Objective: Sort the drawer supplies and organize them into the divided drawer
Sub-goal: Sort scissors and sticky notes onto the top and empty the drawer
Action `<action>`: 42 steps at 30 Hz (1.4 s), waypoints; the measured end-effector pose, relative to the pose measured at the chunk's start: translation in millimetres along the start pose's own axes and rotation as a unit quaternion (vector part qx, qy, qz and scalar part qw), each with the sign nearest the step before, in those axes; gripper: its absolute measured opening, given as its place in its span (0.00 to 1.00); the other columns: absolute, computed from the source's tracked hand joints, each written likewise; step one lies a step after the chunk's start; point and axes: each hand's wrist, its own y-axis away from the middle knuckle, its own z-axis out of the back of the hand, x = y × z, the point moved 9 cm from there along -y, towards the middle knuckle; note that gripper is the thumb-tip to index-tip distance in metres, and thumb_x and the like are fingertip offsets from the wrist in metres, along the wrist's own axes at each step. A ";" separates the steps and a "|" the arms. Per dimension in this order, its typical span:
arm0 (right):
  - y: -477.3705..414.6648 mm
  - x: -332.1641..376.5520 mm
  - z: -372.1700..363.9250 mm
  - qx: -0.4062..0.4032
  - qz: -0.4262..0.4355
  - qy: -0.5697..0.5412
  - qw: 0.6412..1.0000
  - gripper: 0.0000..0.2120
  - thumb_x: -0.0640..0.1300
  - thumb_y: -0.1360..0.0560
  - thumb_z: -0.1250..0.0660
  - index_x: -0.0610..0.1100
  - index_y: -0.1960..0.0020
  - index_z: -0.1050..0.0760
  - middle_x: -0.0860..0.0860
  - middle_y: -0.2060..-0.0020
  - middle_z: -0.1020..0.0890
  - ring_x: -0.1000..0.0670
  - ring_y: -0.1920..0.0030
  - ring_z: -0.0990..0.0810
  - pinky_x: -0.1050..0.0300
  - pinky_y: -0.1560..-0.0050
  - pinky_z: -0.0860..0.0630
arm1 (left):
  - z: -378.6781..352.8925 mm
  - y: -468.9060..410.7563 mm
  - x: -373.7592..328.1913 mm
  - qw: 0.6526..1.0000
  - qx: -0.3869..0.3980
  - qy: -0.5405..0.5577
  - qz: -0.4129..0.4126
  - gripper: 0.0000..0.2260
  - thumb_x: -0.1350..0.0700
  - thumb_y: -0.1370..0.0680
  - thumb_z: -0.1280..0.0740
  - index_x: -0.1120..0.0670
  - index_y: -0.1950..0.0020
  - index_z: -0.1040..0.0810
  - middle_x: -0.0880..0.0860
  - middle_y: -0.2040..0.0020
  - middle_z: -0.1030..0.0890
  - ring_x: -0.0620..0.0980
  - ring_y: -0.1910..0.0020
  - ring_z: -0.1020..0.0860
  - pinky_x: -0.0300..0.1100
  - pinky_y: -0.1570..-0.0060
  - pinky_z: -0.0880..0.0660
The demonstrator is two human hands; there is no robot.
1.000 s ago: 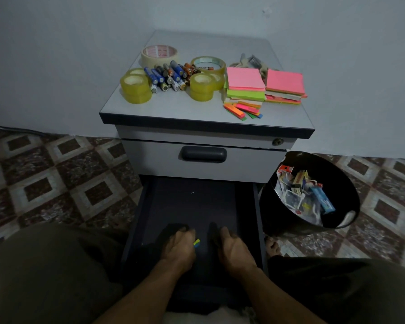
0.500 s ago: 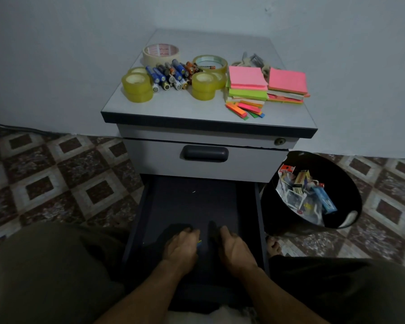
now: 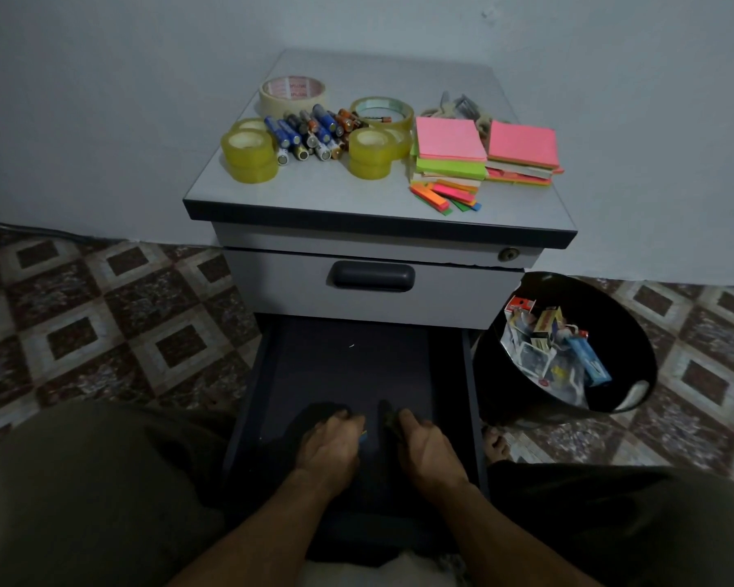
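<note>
Cabinet top (image 3: 314,192), left to right: tape rolls (image 3: 250,156), batteries (image 3: 310,131) and sticky notes (image 3: 450,146) lie grouped by kind. None has shifted in the last second.

Open bottom drawer (image 3: 348,374): the dark floor shows only a pale speck (image 3: 351,345) toward the back. No dividers can be seen.

Left hand (image 3: 329,446): knuckles up at the drawer's front, fingers curled down. A second ago a yellow-green scrap (image 3: 363,436) showed plainly at its thumb side. Now only a sliver peeks out, so the hand has closed over it and reads as pinching it.

Right hand (image 3: 426,449): just beside the left, same posture, hardly moved. Its fingertips are lost in the dark, so whether it holds anything cannot be told.

Bin (image 3: 623,332), right of the cabinet: holds discarded packaging, unchanged.

Judgement: the person is picking a last stray out of the drawer. The supplies are all still on top, so loading has not begun.
</note>
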 end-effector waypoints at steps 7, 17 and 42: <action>0.0 1.0 0.1 -0.010 0.019 0.006 1.000 0.19 0.43 0.21 0.43 0.49 0.30 0.33 0.43 0.38 0.24 0.40 0.42 0.23 0.53 0.44 0.26 | -1.2 -1.3 -0.4 1.000 -0.011 0.017 -0.014 0.12 0.58 0.20 0.36 0.50 0.37 0.28 0.53 0.38 0.24 0.55 0.40 0.23 0.50 0.41 0.25; 1.7 -1.4 5.4 -0.027 0.007 -0.062 0.998 0.09 0.43 0.25 0.39 0.44 0.47 0.24 0.44 0.50 0.18 0.42 0.48 0.20 0.56 0.51 0.27 | 6.9 -4.5 16.9 0.977 -0.094 0.192 0.000 0.04 0.54 0.22 0.32 0.48 0.48 0.19 0.48 0.49 0.21 0.49 0.50 0.22 0.42 0.51 0.24; 0.8 -5.2 4.2 -0.006 -0.021 -0.054 0.998 0.16 0.45 0.27 0.43 0.42 0.44 0.23 0.43 0.46 0.19 0.41 0.45 0.20 0.54 0.45 0.25 | 13.0 -9.2 15.7 0.987 -0.104 0.123 -0.018 0.03 0.55 0.22 0.35 0.51 0.51 0.22 0.50 0.47 0.23 0.53 0.47 0.23 0.45 0.49 0.26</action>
